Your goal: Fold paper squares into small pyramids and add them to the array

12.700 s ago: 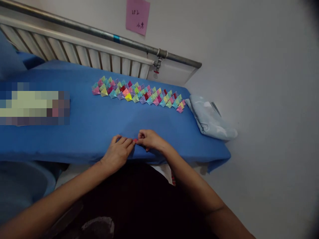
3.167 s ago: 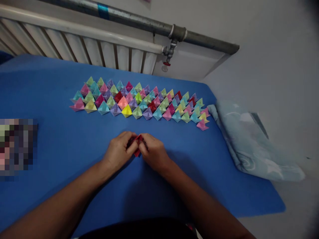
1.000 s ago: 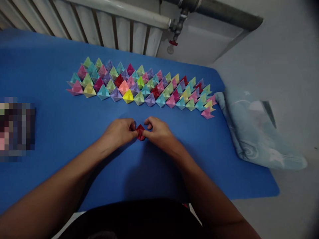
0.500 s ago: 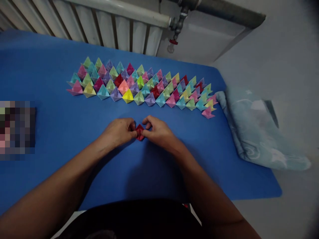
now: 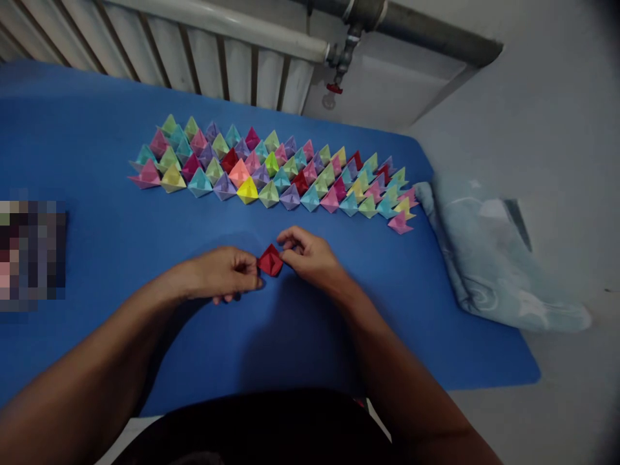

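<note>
A small folded red paper boat (image 5: 270,261) is held low over the blue surface between my two hands. The fingers of my left hand (image 5: 223,272) are curled closed at the boat's left tip, with the thumb lying just below it. At the other end, thumb and index of my right hand (image 5: 310,258) pinch the right side, and the remaining fingers are bent above. The boat's middle fold faces up in plain sight; its side tips are partly covered. Beyond my hands stand several rows of coloured paper boats (image 5: 289,197), packed closely together.
The blue tabletop (image 5: 194,361) carries everything. A folded pale-green blanket (image 5: 504,258) lies at its right end. A blurred-out item (image 5: 33,252) is at the left. Behind the far edge are a white radiator (image 5: 237,71) and a pipe valve with a red handle (image 5: 334,88).
My left hand has shifted left and slightly down, and its grip has moved outward to the boat's tip. More of the red boat shows now. My right hand stays nearly in place.
</note>
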`<state>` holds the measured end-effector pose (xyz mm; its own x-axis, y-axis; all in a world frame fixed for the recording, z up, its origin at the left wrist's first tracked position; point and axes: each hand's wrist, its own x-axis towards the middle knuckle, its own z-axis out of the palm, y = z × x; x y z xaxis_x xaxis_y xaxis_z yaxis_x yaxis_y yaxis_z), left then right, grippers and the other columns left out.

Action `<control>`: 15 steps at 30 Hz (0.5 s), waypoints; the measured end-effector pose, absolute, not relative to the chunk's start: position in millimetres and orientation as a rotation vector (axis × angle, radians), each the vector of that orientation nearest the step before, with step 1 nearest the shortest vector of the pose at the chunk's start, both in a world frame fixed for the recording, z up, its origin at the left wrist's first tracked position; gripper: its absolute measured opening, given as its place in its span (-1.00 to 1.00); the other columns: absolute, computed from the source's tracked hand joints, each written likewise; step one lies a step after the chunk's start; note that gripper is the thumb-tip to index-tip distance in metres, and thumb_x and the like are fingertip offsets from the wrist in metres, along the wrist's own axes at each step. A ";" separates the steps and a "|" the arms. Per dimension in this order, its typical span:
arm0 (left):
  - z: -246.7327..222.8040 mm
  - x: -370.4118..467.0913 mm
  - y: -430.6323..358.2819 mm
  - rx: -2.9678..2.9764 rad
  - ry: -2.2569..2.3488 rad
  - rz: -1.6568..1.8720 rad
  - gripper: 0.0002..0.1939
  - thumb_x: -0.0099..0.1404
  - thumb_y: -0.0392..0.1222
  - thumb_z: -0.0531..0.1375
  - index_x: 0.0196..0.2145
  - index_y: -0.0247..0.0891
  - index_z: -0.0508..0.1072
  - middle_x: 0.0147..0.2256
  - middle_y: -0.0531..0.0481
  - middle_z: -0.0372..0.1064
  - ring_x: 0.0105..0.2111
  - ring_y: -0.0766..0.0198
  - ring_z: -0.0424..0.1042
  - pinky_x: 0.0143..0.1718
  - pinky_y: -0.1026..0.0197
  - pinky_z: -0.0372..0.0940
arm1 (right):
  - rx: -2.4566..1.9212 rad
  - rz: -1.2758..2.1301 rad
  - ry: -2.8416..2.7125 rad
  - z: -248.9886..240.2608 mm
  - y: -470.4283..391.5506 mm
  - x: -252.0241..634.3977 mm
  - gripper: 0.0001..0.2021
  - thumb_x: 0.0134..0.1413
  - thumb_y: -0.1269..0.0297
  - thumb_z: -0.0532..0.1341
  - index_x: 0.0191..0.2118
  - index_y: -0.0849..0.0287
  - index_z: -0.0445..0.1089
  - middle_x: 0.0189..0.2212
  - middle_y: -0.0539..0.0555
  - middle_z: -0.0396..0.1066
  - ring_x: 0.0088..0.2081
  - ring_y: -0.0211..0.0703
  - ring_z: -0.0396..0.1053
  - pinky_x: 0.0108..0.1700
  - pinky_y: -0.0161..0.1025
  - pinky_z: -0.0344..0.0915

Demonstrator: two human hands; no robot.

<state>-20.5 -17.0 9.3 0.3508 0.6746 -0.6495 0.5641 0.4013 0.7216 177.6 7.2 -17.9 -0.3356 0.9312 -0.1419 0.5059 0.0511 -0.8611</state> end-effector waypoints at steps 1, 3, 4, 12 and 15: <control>9.7 -20.0 -19.3 1.260 1.251 0.056 -0.77 0.06 -0.02 0.23 -0.49 -0.20 0.31 -0.64 0.14 0.25 -0.69 0.37 0.23 -0.72 0.35 0.11 | -1.411 1.189 -1.876 -18.5 7.1 177.6 -0.80 -0.06 0.42 0.17 -0.25 0.14 0.42 -0.44 -0.08 0.35 -0.51 -0.36 0.23 -0.43 -0.39 0.20; 10.6 -16.3 -24.3 1.324 1.197 0.100 -0.72 0.06 0.03 0.24 -0.51 -0.19 0.28 -0.64 0.16 0.23 -0.68 0.39 0.21 -0.68 0.35 0.09 | -1.322 1.093 -1.907 -20.3 7.8 177.3 -0.72 -0.03 0.44 0.13 -0.17 0.13 0.44 -0.35 -0.03 0.38 -0.42 -0.32 0.30 -0.33 -0.35 0.27; 11.1 -13.1 -26.9 1.396 1.226 0.181 -0.71 0.07 0.03 0.24 -0.53 -0.19 0.26 -0.64 0.16 0.21 -0.66 0.39 0.20 -0.66 0.34 0.08 | -1.266 1.041 -1.932 -21.4 8.5 177.1 -0.70 -0.02 0.46 0.10 -0.15 0.13 0.44 -0.30 0.00 0.39 -0.34 -0.29 0.35 -0.25 -0.32 0.30; 6.0 13.1 -45.6 1.976 1.721 0.251 -0.60 0.06 0.10 0.31 -0.27 -0.21 0.36 -0.33 -0.06 0.43 -0.40 0.13 0.41 -0.45 0.19 0.13 | -1.116 0.960 -2.192 -23.5 14.7 177.7 -0.41 -0.08 0.61 -0.02 0.08 0.07 0.36 -0.11 0.00 0.49 -0.02 -0.15 0.33 0.10 -0.13 0.24; 2.7 14.5 -47.5 2.043 1.729 0.168 -0.56 0.12 0.11 0.28 -0.17 -0.23 0.35 -0.22 -0.14 0.43 -0.30 0.04 0.45 -0.39 0.15 0.18 | -1.100 0.949 -2.252 -21.1 13.8 178.7 -0.38 -0.08 0.63 -0.03 0.11 0.09 0.35 -0.09 0.00 0.49 -0.01 -0.15 0.30 0.12 -0.12 0.22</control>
<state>14.5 -47.5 2.7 0.2045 0.9591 -0.1960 0.9034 -0.1078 0.4149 178.7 13.8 -21.1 -0.5762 0.8113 0.0990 0.4959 0.4433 -0.7467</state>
